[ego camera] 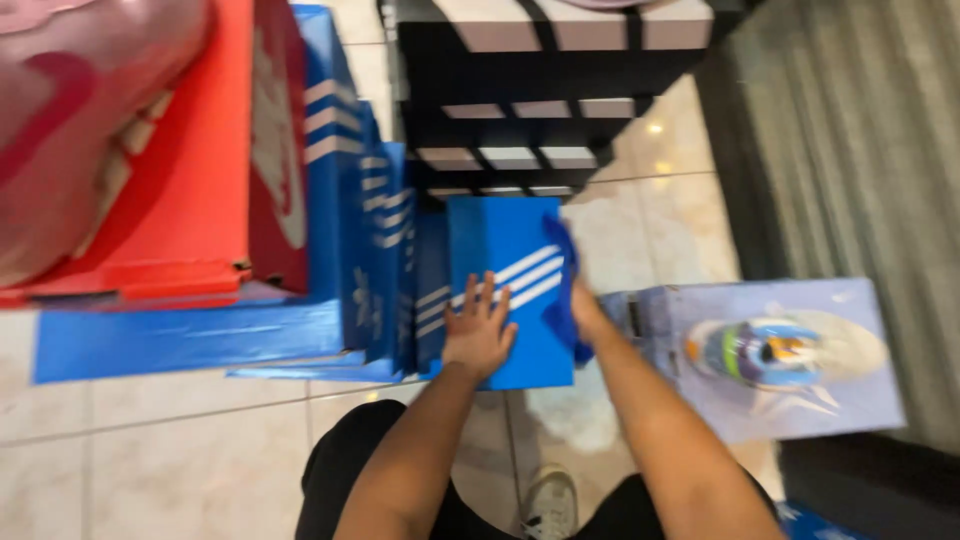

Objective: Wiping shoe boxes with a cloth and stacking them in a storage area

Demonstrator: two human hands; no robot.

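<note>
my left hand (478, 335) lies flat on the blue white-striped cardboard shoebox (505, 275); my right hand (583, 318) clasps its three o'clock edge. it looks light and stiff, best held by the sides.

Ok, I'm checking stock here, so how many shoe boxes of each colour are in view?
Red box: 1
Blue boxes: 5, one of them under the left hand
Black striped boxes: 4
Lavender box: 1
Total: 11. The stacks are blurred, so the blue and black counts are approximate.
</note>
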